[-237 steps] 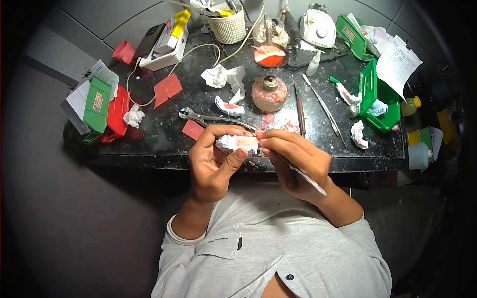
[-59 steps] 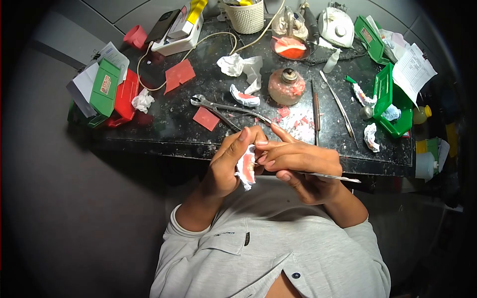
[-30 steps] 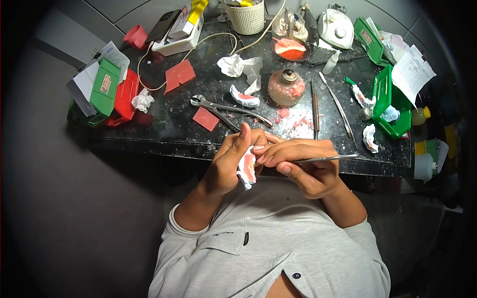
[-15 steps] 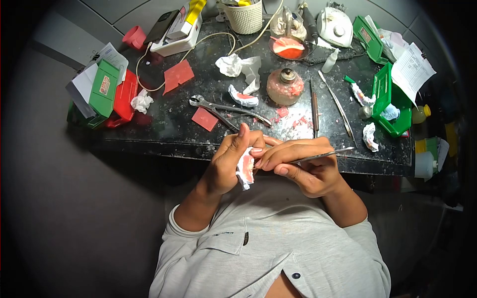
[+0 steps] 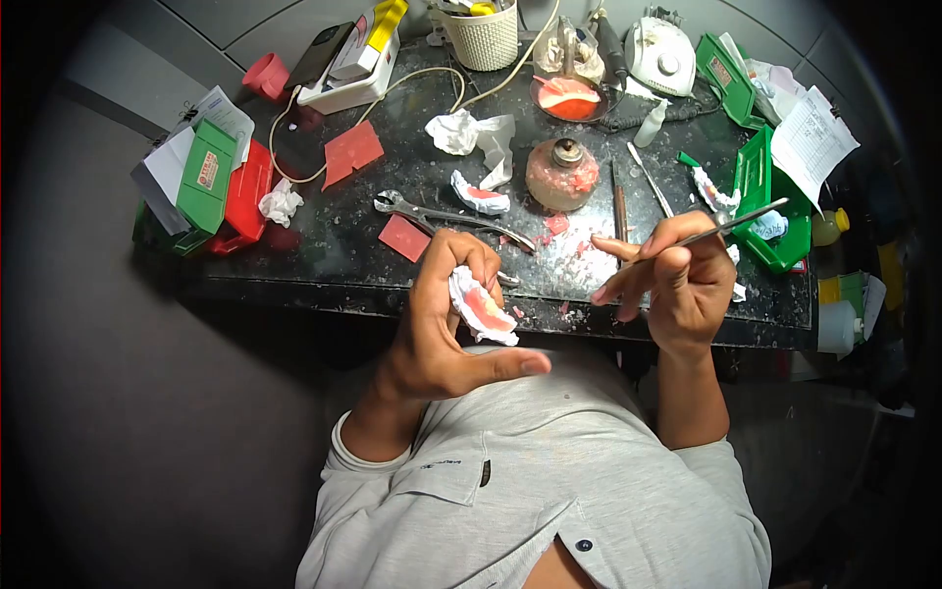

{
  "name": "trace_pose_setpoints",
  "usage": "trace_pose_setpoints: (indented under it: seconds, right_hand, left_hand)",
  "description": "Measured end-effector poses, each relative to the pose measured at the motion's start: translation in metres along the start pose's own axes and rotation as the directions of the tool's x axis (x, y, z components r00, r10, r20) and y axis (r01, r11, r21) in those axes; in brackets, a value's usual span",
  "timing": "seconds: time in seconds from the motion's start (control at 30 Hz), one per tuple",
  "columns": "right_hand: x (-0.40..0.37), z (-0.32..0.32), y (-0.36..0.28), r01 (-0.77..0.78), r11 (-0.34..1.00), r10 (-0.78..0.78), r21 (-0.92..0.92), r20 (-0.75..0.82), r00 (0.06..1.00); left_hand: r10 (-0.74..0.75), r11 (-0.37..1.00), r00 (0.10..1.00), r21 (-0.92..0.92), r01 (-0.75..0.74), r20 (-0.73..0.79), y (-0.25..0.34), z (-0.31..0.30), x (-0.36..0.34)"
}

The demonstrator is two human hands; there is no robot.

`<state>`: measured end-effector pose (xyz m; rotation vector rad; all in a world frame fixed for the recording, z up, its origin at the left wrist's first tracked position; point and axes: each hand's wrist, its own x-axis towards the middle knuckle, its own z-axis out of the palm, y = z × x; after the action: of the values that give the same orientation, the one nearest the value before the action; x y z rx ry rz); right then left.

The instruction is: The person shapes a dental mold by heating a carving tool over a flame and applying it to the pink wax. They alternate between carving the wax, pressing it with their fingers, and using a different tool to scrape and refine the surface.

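1. Since the earlier frame, the right hand (image 5: 692,280) has moved away from the plaster cast (image 5: 481,308) and lifted the thin metal tool (image 5: 758,213) up and to the right; the left hand (image 5: 429,329) has turned the cast and swung its thumb out.
2. The left grip is closed on the cast, white with a pink layer, in front of the surface (image 5: 324,245). The fingers wrap behind it and the thumb points clear.
3. The right grip pinches the tool between thumb and forefinger, other fingers spread, well apart from the cast.
4. The shallow pan (image 5: 539,101) holds red-orange material and a paler pink piece.
5. Below the pan, the round glass jar (image 5: 562,187) has a metal top and pink bits over its sides.
6. The woven basket (image 5: 483,43) holds yellow and dark items, partly cut off.
7. The white tray (image 5: 345,96) carries a box with a yellow part; a dark phone leans there.
8. At right, the open green bin (image 5: 785,253) contains a pale lump (image 5: 769,225) with writing.
9. The pink cup (image 5: 265,76) is tilted; its inside cannot be made out.
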<state>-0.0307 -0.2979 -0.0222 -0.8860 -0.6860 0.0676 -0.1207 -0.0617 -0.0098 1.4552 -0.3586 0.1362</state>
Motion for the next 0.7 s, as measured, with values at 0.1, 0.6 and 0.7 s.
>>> trace_pose_setpoints:
  seconds: [0.1,0.6,0.7]
  right_hand:
    - [0.002,0.026,-0.008,0.020,0.971,-0.013,-0.239,0.031,0.999]
    - [0.004,0.050,0.000,0.108,0.924,0.015,-0.368,0.317,0.948]
    - [0.003,0.048,0.001,0.085,0.943,0.025,-0.323,0.323,0.946]
  left_hand:
    - [-0.037,0.998,0.996,0.042,0.041,-0.079,0.003,0.007,-0.001]
    - [-0.162,0.964,0.987,-0.212,0.160,0.009,0.004,0.011,-0.002]
    - [-0.167,0.962,0.986,-0.216,0.166,0.012,0.003,0.011,-0.003]
